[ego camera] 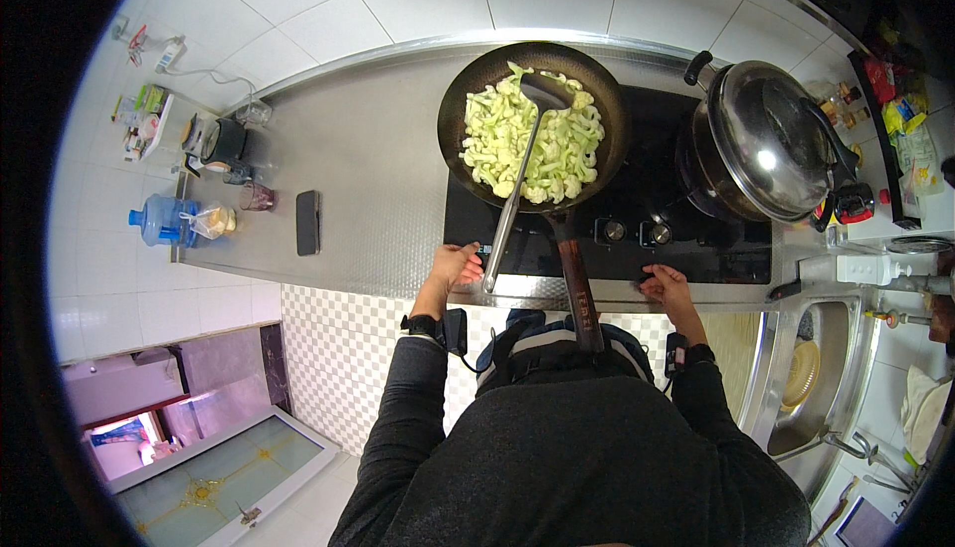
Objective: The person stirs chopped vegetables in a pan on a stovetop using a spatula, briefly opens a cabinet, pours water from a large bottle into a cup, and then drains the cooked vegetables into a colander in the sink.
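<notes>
A dark frying pan (619, 122) full of chopped cauliflower (492, 129) sits on the left of the black glass cooktop (701, 252). Across the pan lies a spatula (527, 153), its dark blade on the cauliflower and its metal handle reaching past the cooktop's front edge. The pan's wooden handle (576, 278) points toward me. My left hand (455, 265) is empty, at the cooktop's front left corner, just left of the spatula's handle end. With fingers loosely bent and nothing in them, my right hand (666, 286) is at the front edge, below the control knobs (661, 234).
A wok (697, 166) under a tilted-looking metal lid (768, 137) occupies the right burner. Farther right is a sink (839, 398) with a yellow strainer basket (800, 375). On the steel counter (365, 159) lie a phone (307, 222) and, farther left, a glass (257, 196) and blue water jug (160, 220).
</notes>
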Tool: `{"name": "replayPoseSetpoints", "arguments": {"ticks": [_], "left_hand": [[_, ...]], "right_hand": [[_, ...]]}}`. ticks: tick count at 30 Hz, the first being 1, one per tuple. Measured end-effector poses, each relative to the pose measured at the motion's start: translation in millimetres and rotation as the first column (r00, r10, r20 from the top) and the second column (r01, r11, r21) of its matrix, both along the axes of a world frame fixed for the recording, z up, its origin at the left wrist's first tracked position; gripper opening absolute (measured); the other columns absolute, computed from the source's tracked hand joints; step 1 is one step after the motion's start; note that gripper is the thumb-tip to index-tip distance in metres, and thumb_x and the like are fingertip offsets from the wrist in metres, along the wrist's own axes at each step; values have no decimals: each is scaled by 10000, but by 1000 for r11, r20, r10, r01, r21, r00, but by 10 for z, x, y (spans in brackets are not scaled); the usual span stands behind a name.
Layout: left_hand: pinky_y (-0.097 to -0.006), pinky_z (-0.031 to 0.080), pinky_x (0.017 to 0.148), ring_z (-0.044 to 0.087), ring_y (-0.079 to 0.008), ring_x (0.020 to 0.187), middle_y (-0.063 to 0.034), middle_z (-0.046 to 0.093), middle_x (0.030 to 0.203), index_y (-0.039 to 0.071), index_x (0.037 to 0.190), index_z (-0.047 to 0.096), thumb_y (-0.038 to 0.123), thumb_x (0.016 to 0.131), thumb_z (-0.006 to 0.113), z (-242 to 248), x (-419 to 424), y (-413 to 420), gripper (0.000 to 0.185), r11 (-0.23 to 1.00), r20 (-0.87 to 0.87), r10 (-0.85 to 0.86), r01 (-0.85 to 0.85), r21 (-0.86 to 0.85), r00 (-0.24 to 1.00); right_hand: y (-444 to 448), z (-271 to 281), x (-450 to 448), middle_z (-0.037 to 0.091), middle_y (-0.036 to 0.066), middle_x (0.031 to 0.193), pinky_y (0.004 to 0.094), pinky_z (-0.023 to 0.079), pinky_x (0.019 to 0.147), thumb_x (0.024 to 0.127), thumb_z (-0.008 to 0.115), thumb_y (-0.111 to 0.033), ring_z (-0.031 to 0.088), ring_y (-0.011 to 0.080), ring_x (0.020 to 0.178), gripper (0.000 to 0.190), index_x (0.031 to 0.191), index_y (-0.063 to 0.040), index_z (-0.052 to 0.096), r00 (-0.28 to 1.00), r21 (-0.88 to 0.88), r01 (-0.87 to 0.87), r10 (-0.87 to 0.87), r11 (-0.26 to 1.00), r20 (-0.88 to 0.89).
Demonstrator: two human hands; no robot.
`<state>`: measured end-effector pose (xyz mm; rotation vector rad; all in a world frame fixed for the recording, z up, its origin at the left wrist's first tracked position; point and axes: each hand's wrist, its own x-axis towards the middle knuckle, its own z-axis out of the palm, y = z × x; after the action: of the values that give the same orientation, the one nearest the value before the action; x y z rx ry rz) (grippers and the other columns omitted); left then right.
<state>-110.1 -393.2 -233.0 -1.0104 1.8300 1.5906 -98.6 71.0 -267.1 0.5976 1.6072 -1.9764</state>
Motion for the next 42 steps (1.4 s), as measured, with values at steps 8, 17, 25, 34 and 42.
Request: {"name": "replayPoseSetpoints", "arguments": {"ticks": [8,17,25,34,42], "left_hand": [[-284,495,421,645,-197,486,-128,670,646,18,730,637,380,877,654,-12,-10,-3,391,999,9,-22,22,-37,1000],[-280,499,430,648,-197,492,-125,673,651,19,735,641,380,877,651,-3,-11,-5,388,999,20,-22,23,-31,1000],[-273,495,423,647,-193,487,-123,674,649,17,733,645,370,877,653,4,-15,-3,380,1000,19,-18,18,-25,1000],[-279,501,437,646,-193,489,-123,673,645,18,734,645,364,886,647,43,-15,7,378,999,15,-21,22,-28,1000],[-292,508,444,650,-203,496,-133,675,653,8,737,643,370,880,653,6,-14,-1,389,999,3,-21,21,-34,1000]], "right_hand": [[-11,30,6,695,53,746,265,521,630,963,578,-293,655,131,668,260,1030,-67,687,1000,33,1,-1,999,-8],[8,7,4,696,60,756,263,526,643,972,558,-292,663,137,685,262,1036,-74,688,1000,40,-1,1,999,9],[18,-25,13,700,67,760,270,535,655,971,557,-291,669,146,687,269,1042,-67,688,1000,-11,0,-1,1000,-24],[1,10,13,695,74,750,269,540,650,973,555,-272,670,149,682,266,1042,-48,680,1000,-34,15,-16,999,-20],[-11,40,6,694,71,749,271,538,656,968,562,-274,667,148,681,263,1037,-50,680,1000,-14,23,-23,1000,-7]]}}
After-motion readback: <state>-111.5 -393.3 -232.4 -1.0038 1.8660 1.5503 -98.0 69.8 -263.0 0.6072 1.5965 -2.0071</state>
